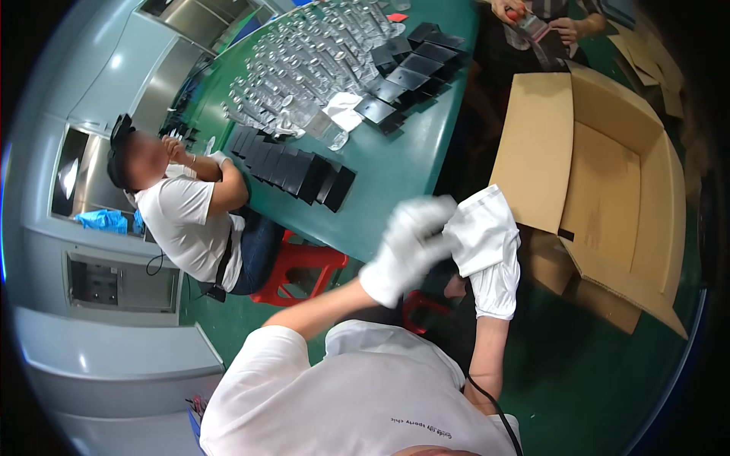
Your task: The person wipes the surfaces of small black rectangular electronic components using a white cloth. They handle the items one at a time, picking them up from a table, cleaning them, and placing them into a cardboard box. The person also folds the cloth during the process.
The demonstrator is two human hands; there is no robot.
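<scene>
My left hand [411, 243], in a white glove, is raised near the table's front corner. Motion smears its fingers, which reach toward a white cloth [480, 228]. That cloth lies spread over my right hand [496, 289], also in a white glove with a gathered cuff. The cloth hides the right hand's fingers, so their grip does not show. Beyond my hands, a row of black boxes [293, 171] lines the front of the green table [380, 197]. A clear glass bottle [323, 128] lies on its side, with a crumpled white cloth [344, 110] beside it.
Many clear bottles [304, 68] with silver tops crowd the table's far side, near more black boxes [411, 72]. An open cardboard carton [608, 175] stands at right. One person [190, 213] sits at left by a red stool [304, 266]; another person's hands [563, 30] hold something at top right.
</scene>
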